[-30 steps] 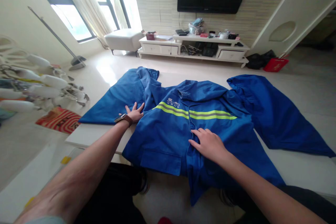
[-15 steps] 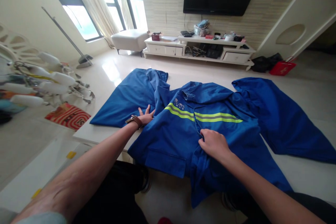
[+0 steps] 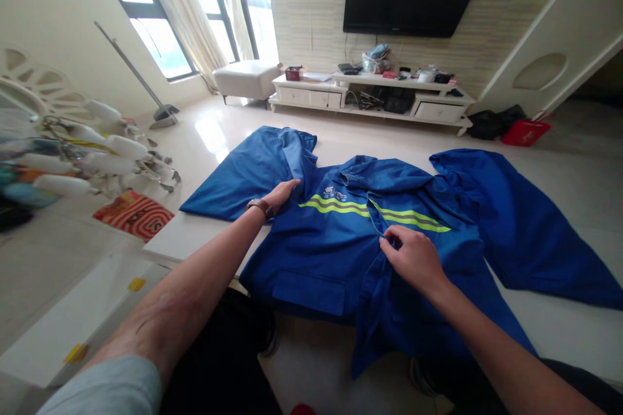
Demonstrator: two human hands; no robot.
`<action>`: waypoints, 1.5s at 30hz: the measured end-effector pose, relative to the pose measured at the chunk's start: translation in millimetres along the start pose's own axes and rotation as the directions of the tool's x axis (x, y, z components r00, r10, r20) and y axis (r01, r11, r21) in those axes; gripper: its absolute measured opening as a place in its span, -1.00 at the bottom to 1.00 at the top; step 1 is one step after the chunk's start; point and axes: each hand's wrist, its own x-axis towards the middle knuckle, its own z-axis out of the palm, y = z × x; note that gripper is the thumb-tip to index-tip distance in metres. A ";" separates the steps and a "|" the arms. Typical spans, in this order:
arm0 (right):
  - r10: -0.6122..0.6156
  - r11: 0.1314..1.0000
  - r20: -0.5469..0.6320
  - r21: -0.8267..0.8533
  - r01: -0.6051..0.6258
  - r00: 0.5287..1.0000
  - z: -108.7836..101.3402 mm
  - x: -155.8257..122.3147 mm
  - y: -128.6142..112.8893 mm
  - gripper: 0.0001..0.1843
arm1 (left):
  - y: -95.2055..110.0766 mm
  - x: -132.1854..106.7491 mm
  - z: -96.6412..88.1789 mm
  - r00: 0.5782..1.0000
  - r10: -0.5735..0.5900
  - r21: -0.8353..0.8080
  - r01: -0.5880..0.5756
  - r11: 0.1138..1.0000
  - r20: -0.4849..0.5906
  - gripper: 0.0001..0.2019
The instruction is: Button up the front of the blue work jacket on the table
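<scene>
A blue work jacket (image 3: 311, 246) with a yellow-green and grey reflective stripe lies front up, sleeves spread, across a white table. My left hand (image 3: 282, 195), with a brown-strapped watch at the wrist, is closed on the cloth at the jacket's left side, by the sleeve (image 3: 228, 175); its fingertips are partly hidden. My right hand (image 3: 413, 256) pinches the front opening's edge just below the stripe and lifts it slightly. White lettering (image 3: 335, 193) shows on the chest above the stripe. Below it, a flap pocket (image 3: 309, 292) lies near the table's front edge.
The white table (image 3: 178, 237) has a lower panel with yellow tabs (image 3: 137, 284). On the floor at left are a red patterned bag (image 3: 134, 215) and a lamp with white shades (image 3: 126, 147). A TV cabinet (image 3: 306, 96) stands beyond, a red bag (image 3: 525, 132) to its right.
My left hand has gone from spread fingers flat on the cloth to a closed grip, a little farther up. My right hand has raised the front edge slightly and shifted right. The view has tilted slightly.
</scene>
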 end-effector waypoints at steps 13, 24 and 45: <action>-0.029 0.989 0.127 -0.140 0.047 0.991 -5.0 -8.6 -10.0 -0.84 | 68.1 -44.0 -44.4 0.857 0.271 0.149 -0.228 0.962 -0.438 -0.81; 0.065 0.996 0.225 0.044 -0.077 0.972 2.7 -1.8 -6.0 -0.78 | 71.4 -127.0 60.1 0.881 0.412 0.326 -0.470 0.820 0.233 -0.82; -0.030 0.935 0.178 0.353 -0.036 0.984 -1.1 5.3 -2.5 -0.85 | 80.8 -136.6 126.4 0.817 0.233 0.564 -0.542 0.623 0.528 -0.77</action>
